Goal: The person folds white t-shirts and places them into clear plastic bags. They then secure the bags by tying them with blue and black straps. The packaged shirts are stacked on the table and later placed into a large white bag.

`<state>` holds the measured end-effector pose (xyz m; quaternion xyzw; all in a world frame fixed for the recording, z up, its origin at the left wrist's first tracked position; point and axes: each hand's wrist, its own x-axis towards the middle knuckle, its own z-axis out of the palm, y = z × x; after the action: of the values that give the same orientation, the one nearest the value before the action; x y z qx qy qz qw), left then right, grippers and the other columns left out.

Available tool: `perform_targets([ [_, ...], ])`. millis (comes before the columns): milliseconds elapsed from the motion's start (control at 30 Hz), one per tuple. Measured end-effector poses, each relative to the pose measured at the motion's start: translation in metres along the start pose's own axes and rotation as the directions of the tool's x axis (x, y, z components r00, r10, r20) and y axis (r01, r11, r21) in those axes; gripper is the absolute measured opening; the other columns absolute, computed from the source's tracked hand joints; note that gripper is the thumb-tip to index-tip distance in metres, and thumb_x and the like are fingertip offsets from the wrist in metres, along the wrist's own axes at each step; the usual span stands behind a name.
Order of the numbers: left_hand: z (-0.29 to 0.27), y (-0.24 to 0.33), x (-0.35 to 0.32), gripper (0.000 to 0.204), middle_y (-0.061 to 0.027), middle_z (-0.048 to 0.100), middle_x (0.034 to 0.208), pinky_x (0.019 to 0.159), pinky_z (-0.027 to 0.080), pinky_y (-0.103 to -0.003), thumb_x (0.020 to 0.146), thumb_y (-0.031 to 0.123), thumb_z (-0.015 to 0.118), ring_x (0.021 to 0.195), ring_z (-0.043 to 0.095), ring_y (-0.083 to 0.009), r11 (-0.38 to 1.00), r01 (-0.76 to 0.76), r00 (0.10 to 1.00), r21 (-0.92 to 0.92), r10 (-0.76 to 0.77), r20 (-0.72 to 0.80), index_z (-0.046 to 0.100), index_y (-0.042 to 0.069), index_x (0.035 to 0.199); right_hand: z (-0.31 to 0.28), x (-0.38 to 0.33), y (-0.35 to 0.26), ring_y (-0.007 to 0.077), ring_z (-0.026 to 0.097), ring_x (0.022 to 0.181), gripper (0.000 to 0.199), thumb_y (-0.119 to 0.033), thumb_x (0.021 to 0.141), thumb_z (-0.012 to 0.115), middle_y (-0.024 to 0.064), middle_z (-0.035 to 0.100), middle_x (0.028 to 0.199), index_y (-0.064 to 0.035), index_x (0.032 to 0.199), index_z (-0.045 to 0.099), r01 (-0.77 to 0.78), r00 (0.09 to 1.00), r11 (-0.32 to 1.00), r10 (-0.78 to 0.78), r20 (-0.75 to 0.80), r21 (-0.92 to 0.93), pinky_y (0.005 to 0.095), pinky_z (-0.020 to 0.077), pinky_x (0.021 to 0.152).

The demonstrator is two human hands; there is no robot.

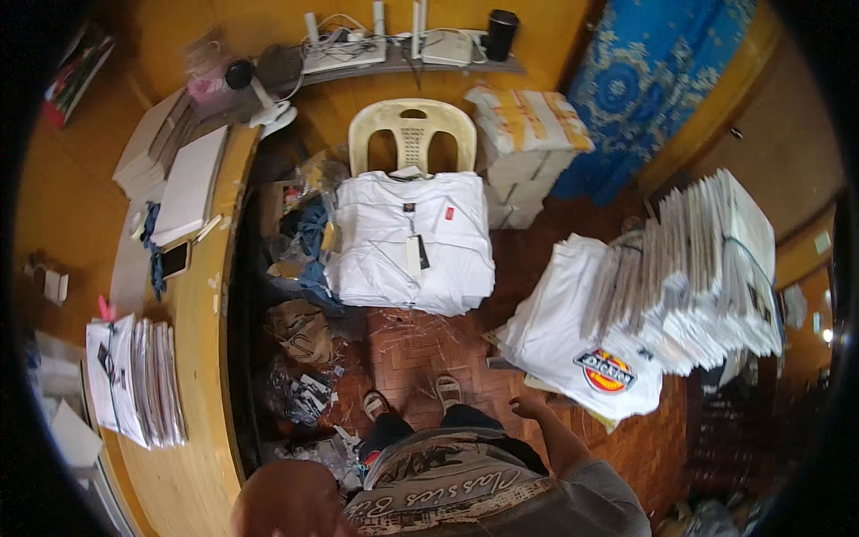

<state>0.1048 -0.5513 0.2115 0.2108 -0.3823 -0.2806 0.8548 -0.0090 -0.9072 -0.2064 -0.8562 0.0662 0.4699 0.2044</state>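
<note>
My right hand (528, 408) hangs beside my body, its fingers loosely apart and nothing visible in them. Nearest to it is a stack of white T-shirts (573, 304), the top one bearing a colourful printed logo. A blurred part of my left arm or hand (291, 497) is raised close at the lower edge; its fingers cannot be made out. In front of me, a pile of folded white T-shirts (416, 237) with a black-and-white hang tag (417, 254) lies on the seat of a cream plastic chair (412, 121).
Bagged shirts in tied bundles (689, 268) stand at right. On the wooden counter (201, 358) at left are another tied bundle (134, 380), a phone (176, 259) and white boxes (192, 183). Plastic wrap and a brown bag (301, 331) litter the floor. Routers (344, 55) sit on a shelf.
</note>
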Motion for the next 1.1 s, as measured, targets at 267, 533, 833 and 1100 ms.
perform_targets([
  [267,-0.131,-0.073,-0.137,0.039,-0.0138,0.056,0.094,0.069,0.043,-0.027,0.074,0.014,0.057,0.083,0.056,-0.0169,0.312,0.854,0.447,0.416,-0.032,-0.894,0.046,0.002,0.109,-0.058,0.133,-0.018,0.0207,0.054,0.083,0.036,-0.027,0.074,0.058,0.0093,0.057,0.089,-0.0107,0.105,0.051,-0.004,0.999,0.559,-0.033,0.028,0.829,0.0345,0.0456,0.067],
  [533,-0.271,-0.164,-0.183,0.058,-0.0105,0.048,0.107,0.074,0.043,-0.034,0.074,0.025,0.059,0.094,0.049,-0.0199,0.499,0.866,0.3,0.044,-0.448,-0.842,0.032,0.004,0.12,-0.065,0.262,-0.17,0.0289,0.039,0.103,0.045,-0.036,0.075,0.055,0.0147,0.042,0.106,-0.0134,0.11,0.039,-0.045,0.998,-0.541,0.016,0.064,0.84,0.0471,0.0355,0.084],
  [833,-0.494,-0.202,-0.159,0.069,-0.0125,0.043,0.11,0.07,0.044,-0.044,0.074,0.021,0.059,0.088,0.048,-0.0274,0.792,0.417,-0.174,-0.446,-0.413,-0.894,0.015,0.01,0.125,-0.101,0.333,-0.225,0.03,0.03,0.114,0.068,-0.048,0.068,0.056,0.0074,0.032,0.126,-0.014,0.122,0.031,0.021,0.961,-0.822,-0.14,-0.238,0.569,0.0555,0.0274,0.088],
  [1100,-0.564,-0.229,-0.147,0.043,-0.0079,0.046,0.093,0.068,0.047,-0.044,0.073,0.031,0.06,0.08,0.049,-0.025,0.895,0.062,-0.096,-0.443,-0.436,-0.895,0.042,0.007,0.103,-0.108,0.357,-0.211,0.0316,0.031,0.113,0.072,-0.047,0.066,0.059,0.0088,0.034,0.124,-0.0126,0.122,0.03,-0.004,0.989,-0.85,-0.082,-0.125,0.527,0.0568,0.0252,0.089],
])
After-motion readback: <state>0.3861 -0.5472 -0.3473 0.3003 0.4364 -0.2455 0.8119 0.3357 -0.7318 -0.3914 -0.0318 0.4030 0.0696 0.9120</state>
